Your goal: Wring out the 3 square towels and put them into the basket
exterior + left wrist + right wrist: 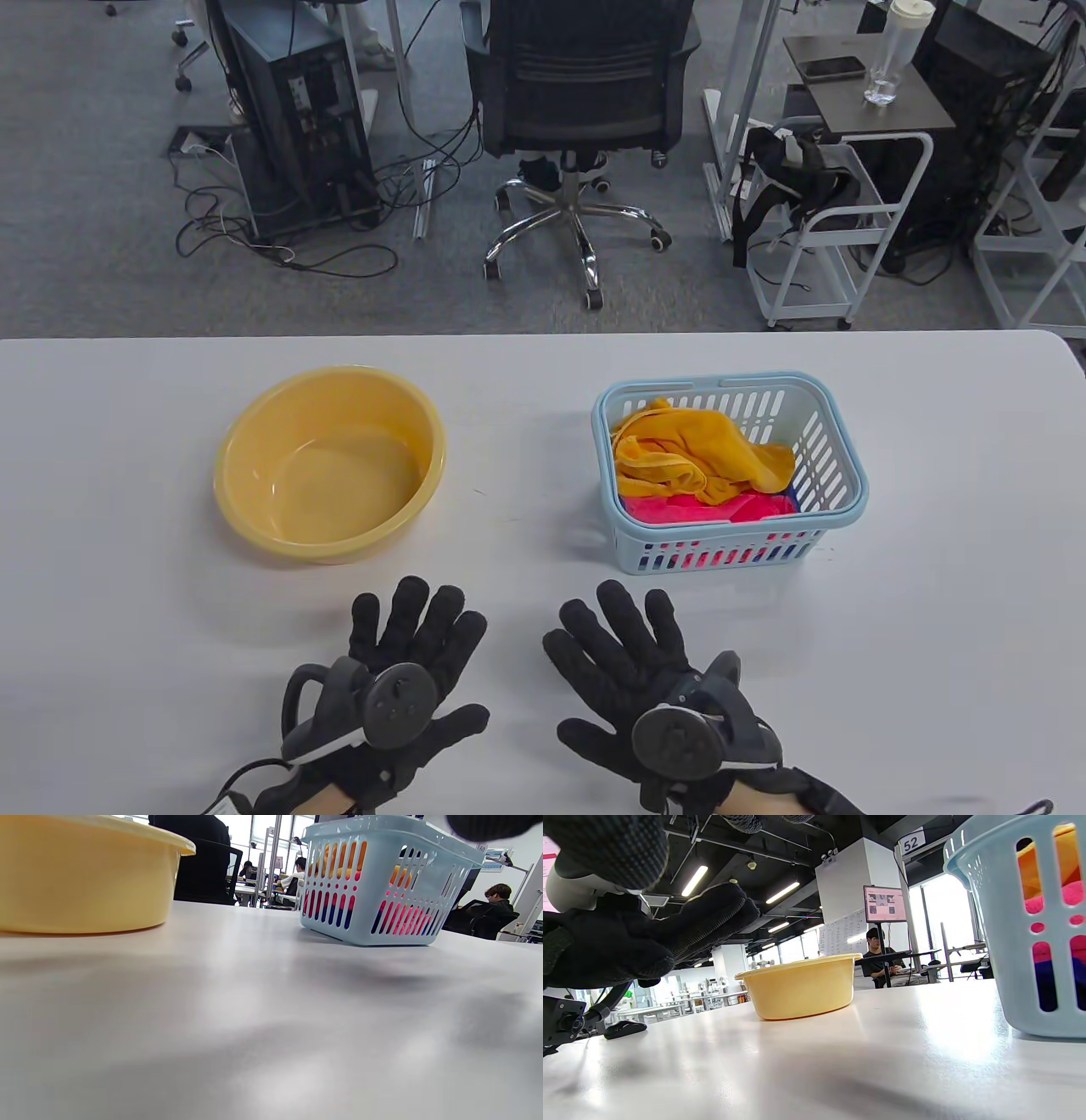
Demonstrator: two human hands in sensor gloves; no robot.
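A light blue basket (840, 475) stands right of centre on the white table. An orange towel (687, 450) lies on top inside it, over a pink towel (730, 508), and a dark blue one (348, 916) shows through the slots. A yellow basin (254, 509) sits to the left with no towel in it. My left hand (416, 645) and right hand (619, 654) lie flat near the front edge, fingers spread, holding nothing. The basket (992, 955) and the basin (801, 988) also show in the right wrist view.
Beyond the table's far edge stand an office chair (585, 93), a computer tower (297, 119) with cables and a white cart (831, 238). Bare table (517, 475) lies between basin and basket.
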